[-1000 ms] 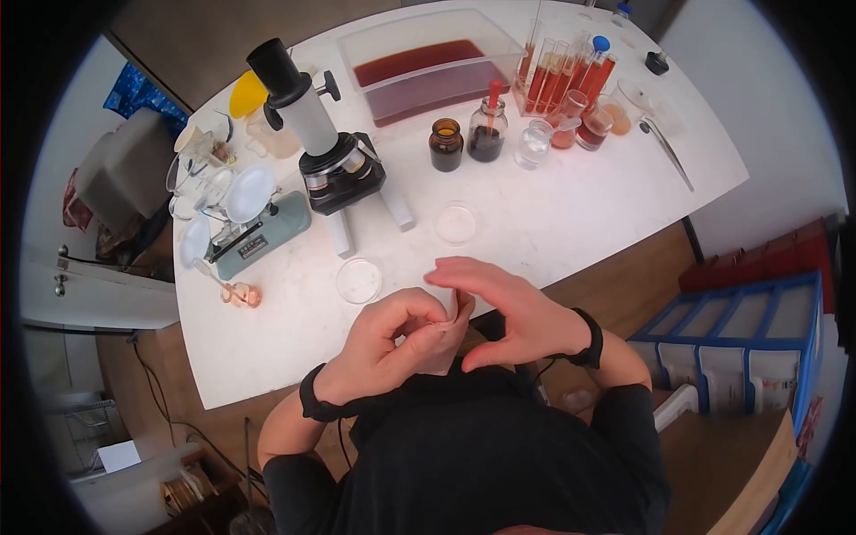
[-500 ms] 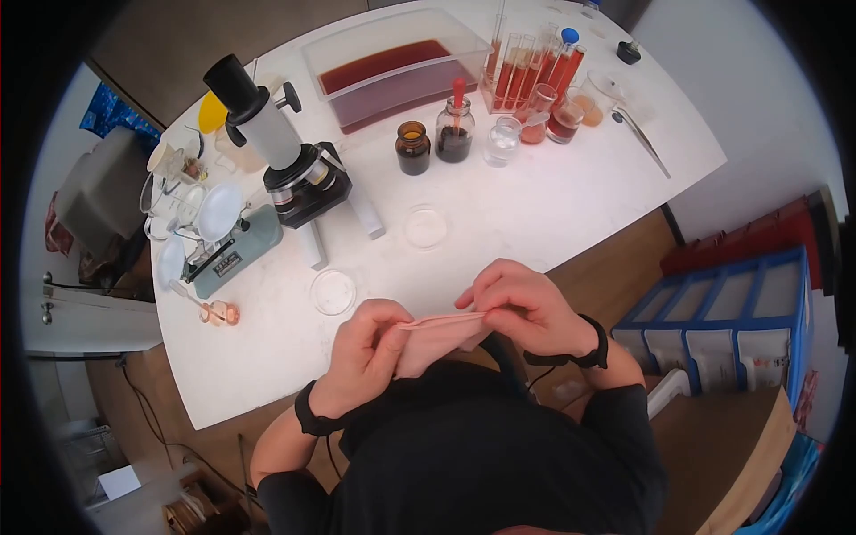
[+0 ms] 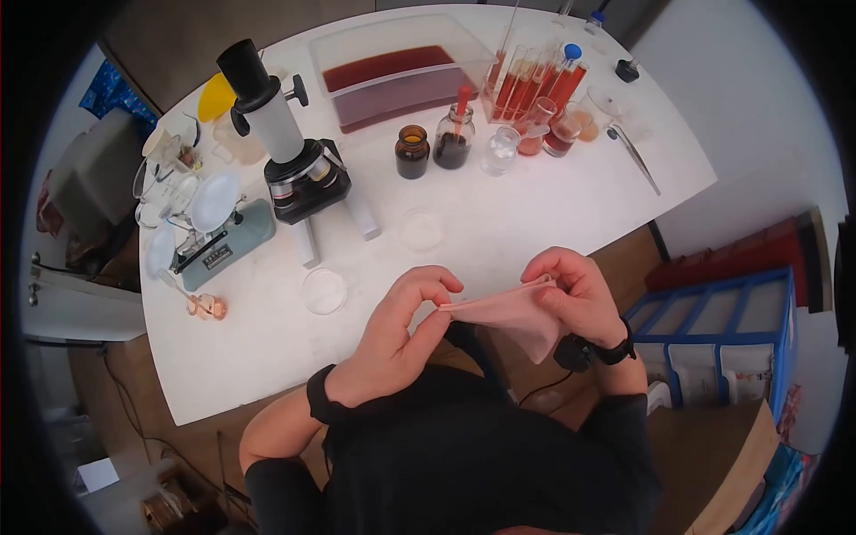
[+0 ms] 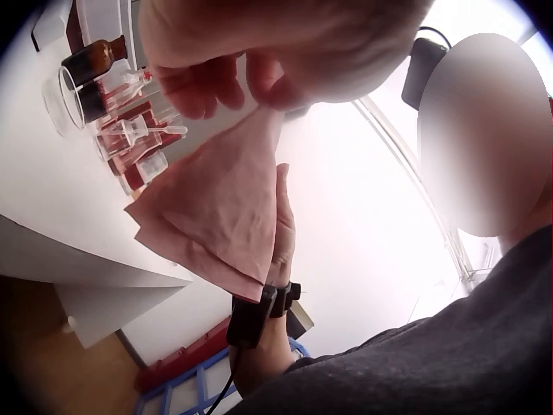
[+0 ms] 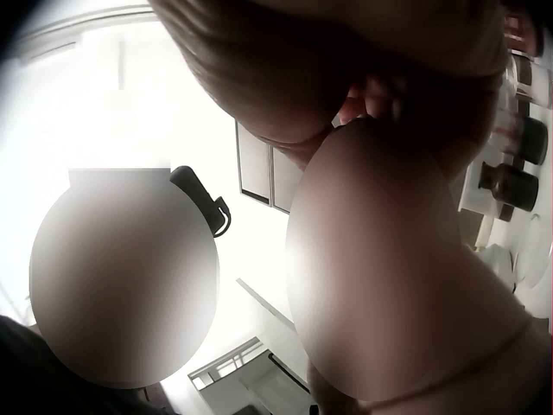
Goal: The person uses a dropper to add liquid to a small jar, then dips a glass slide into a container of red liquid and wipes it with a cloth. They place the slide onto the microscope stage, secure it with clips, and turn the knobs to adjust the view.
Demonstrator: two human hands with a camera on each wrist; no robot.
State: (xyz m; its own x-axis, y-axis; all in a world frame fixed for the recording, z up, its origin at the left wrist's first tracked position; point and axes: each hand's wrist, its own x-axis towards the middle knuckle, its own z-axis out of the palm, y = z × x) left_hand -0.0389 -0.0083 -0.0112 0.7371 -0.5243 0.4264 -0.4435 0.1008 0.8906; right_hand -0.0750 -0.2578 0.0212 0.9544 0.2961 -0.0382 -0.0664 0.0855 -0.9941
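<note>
A thin pink folded sheet (image 3: pixel 517 323) is stretched between both hands, in front of the body and near the table's front edge. My left hand (image 3: pixel 397 325) pinches one narrow end between thumb and fingers. At the wider end, my right hand (image 3: pixel 584 299) grips the sheet with its thumb on the near face. In the left wrist view the folded sheet (image 4: pixel 212 199) looks creased, with layered edges and pointed corners, tapering up to the left fingertips. The right wrist view is largely blurred around the sheet. Two shallow clear dishes (image 3: pixel 325 292) lie on the table beyond the hands.
The white table (image 3: pixel 499 218) bears a microscope (image 3: pixel 285 134), a balance (image 3: pixel 232 245) and a small glass with pinkish liquid (image 3: pixel 207 307). Farther back are a brown bottle (image 3: pixel 412 156), a dropper bottle (image 3: pixel 453 147), red-filled test tubes (image 3: pixel 535 85), tweezers (image 3: pixel 635 159) and a clear tub (image 3: pixel 392 111).
My right hand, open beside the sheet at first, has taken hold of it and moved right. The sheet is now spread between the hands, and the camera view has shifted slightly.
</note>
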